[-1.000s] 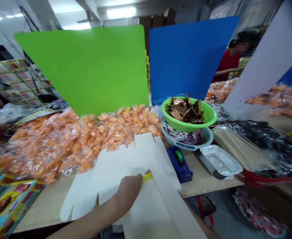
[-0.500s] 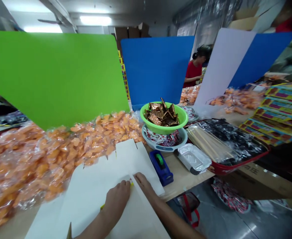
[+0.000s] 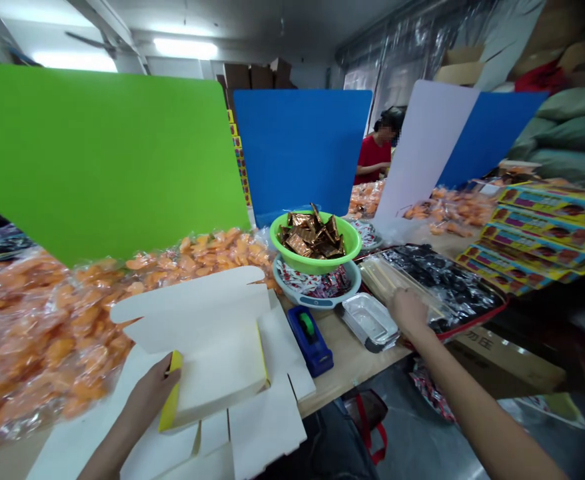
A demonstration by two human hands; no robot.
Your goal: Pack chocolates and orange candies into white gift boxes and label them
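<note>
My left hand (image 3: 148,399) grips the left wall of a half-folded white cardboard box (image 3: 212,360) with yellow edges, which lies on flat white cardboard sheets at the table's near edge. Its lid flap stands open toward the back. My right hand (image 3: 408,308) is stretched out to the right, over the bundle of thin wooden sticks (image 3: 397,283) in the red tray (image 3: 472,319). Its fingers point away from me and curl down, so I cannot see whether they hold anything. A small foil tray (image 3: 369,320) lies just left of that hand.
A blue tape dispenser (image 3: 309,340) sits between box and foil tray. A green bowl (image 3: 315,257) of brown wrappers is stacked on a white bowl. Bags of orange snacks (image 3: 47,320) cover the left. Green and blue dividers stand behind. A person in red works beyond. Colourful boxes (image 3: 547,233) lie right.
The flat cardboard has been folded up into a box shape. My left hand moved to its left wall. My right hand left the cardboard and reached right to the sticks.
</note>
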